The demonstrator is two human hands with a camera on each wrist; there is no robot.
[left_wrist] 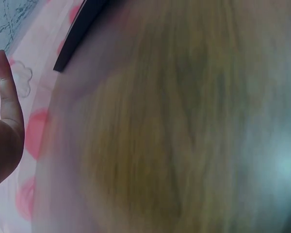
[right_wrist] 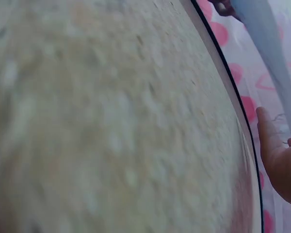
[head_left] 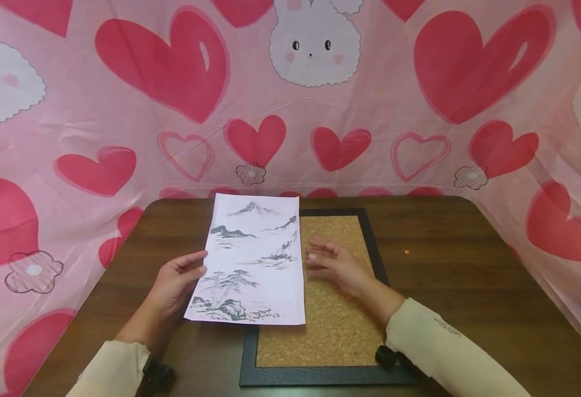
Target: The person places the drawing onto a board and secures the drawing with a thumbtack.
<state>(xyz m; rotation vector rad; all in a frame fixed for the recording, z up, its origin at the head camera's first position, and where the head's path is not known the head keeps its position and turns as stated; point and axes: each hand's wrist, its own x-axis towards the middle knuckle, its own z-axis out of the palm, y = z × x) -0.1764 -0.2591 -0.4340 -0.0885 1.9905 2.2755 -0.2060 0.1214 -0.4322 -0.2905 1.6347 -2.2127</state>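
A white sheet of paper [head_left: 270,242] printed with an ink landscape of mountains and pine trees is held up over the table, tilted slightly. My left hand [head_left: 173,286] pinches its left edge between thumb and fingers. To the right of the sheet, my right hand [head_left: 340,270] hovers with extended fingers, a small gap from the paper's edge. Beneath both lies a cork board [head_left: 320,342] in a black frame, its left part hidden by the sheet. The left wrist view catches the left thumb [left_wrist: 7,92] beside a corner of the paper; the right wrist view shows the right hand [right_wrist: 283,167] above the cork.
The brown wooden table [head_left: 449,309] has rounded far corners. A tiny orange speck [head_left: 407,252] lies right of the board. Behind hangs a pink cloth [head_left: 385,99] with hearts and rabbits. A black wrist camera [head_left: 157,375] sits at the left cuff.
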